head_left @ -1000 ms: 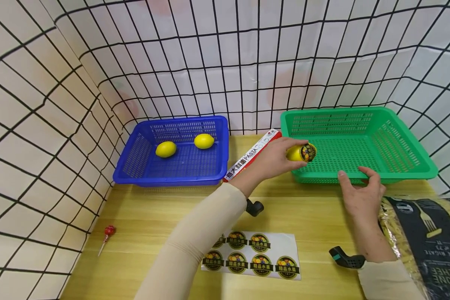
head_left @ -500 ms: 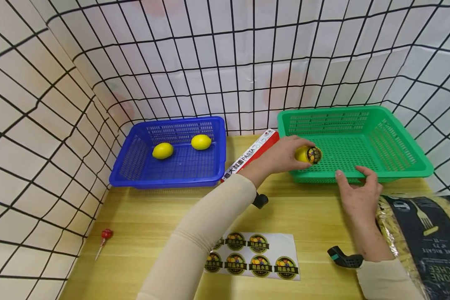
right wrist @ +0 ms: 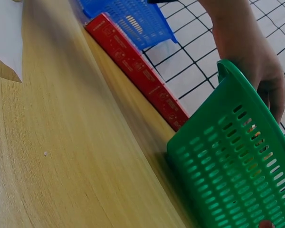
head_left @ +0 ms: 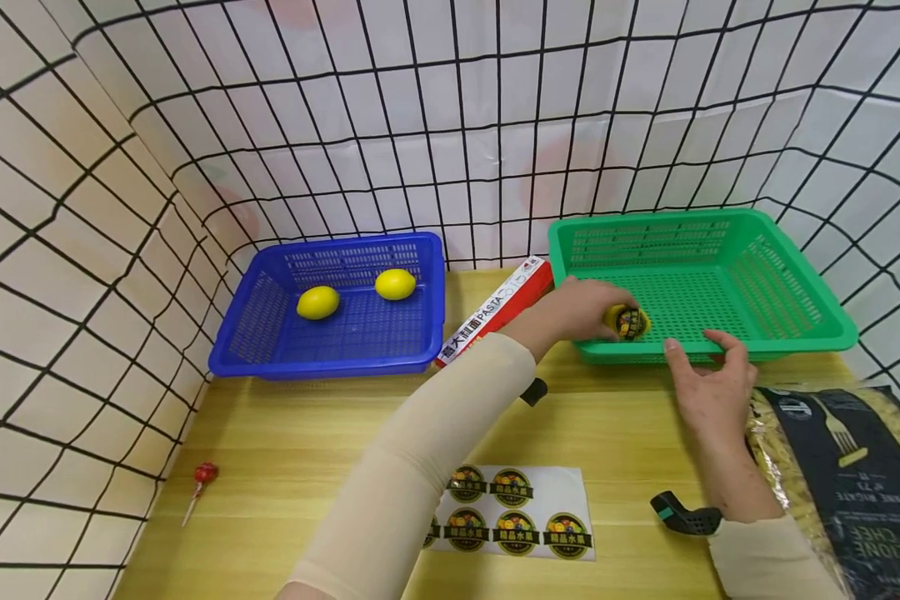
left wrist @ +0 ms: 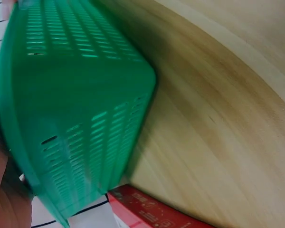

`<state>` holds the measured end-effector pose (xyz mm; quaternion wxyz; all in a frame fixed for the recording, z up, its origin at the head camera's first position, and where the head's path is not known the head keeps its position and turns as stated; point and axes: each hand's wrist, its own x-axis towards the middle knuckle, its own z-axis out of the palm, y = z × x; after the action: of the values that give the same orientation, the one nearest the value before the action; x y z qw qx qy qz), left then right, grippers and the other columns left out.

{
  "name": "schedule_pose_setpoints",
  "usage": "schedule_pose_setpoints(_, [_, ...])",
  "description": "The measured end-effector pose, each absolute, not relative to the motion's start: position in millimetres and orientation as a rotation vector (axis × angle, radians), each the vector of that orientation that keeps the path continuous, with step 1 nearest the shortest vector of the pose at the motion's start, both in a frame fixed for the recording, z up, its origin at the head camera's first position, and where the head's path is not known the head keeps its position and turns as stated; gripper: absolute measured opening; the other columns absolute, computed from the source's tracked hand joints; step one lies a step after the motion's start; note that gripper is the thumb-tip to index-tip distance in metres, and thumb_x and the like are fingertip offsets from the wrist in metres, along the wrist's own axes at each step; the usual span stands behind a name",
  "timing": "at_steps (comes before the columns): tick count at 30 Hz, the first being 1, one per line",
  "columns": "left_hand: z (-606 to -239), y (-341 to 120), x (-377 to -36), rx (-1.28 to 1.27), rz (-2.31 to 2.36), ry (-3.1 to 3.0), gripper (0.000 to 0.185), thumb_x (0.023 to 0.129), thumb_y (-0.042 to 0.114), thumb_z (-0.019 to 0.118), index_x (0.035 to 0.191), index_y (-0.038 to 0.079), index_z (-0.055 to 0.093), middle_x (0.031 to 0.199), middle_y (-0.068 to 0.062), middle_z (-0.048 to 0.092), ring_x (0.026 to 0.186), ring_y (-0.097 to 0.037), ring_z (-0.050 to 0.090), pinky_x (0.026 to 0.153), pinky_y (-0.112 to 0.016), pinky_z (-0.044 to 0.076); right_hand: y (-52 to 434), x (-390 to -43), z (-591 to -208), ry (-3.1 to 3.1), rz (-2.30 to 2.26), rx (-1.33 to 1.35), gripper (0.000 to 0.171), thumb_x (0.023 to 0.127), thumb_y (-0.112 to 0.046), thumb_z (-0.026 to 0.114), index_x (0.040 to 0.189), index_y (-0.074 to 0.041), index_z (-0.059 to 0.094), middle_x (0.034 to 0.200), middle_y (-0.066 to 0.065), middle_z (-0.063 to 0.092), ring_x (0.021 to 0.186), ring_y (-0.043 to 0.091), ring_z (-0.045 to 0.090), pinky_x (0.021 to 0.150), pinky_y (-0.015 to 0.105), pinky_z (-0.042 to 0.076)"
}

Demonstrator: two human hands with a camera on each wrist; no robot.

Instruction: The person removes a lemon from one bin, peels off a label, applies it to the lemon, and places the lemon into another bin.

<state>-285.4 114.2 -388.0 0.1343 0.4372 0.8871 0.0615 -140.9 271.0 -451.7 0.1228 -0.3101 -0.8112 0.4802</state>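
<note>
Lowering a stickered lemon (head_left: 627, 322) into the green basket (head_left: 795, 337), left hand (head_left: 581, 310) clamped on it; two lemons (head_left: 317, 302) wait at ten o'clock, right hand (head_left: 708, 392) slack.

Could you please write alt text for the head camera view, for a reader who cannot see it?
A person's left hand holds a stickered lemon low inside a green basket, while the right hand touches its front rim. Two lemons lie in a blue basket to the left.
</note>
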Motion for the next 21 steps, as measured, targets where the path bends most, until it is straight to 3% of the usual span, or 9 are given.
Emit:
schedule_pose_setpoints(10, [-390.9,125.9,-289.1,1.247,0.069,2.546,0.053,0.097,0.045,0.067,0.147,0.033,0.052,0.142,0.015,0.060,0.125,-0.008,0.053,0.104,-0.029,0.044,270.7,-138.8,-450.8,-2.359,1.399,-0.867,0.071,0.095,-0.058,0.061,0.154,-0.026,0.036,0.150,0.014,0.033,0.095,0.006,0.047,0.080,0.030,0.041])
schedule_pose_setpoints(21, [-395.4,125.1,-290.8,1.232,0.039,2.554,0.051,0.098,0.053,0.062,0.144,0.034,0.055,0.138,0.016,0.061,0.121,-0.008,0.054,0.106,-0.031,0.041,270.8,-139.7,-451.7,-2.360,1.398,-0.859,0.070,0.095,-0.058,0.060,0.154,-0.026,0.036,0.151,0.015,0.034,0.096,0.007,0.048,0.079,0.032,0.041])
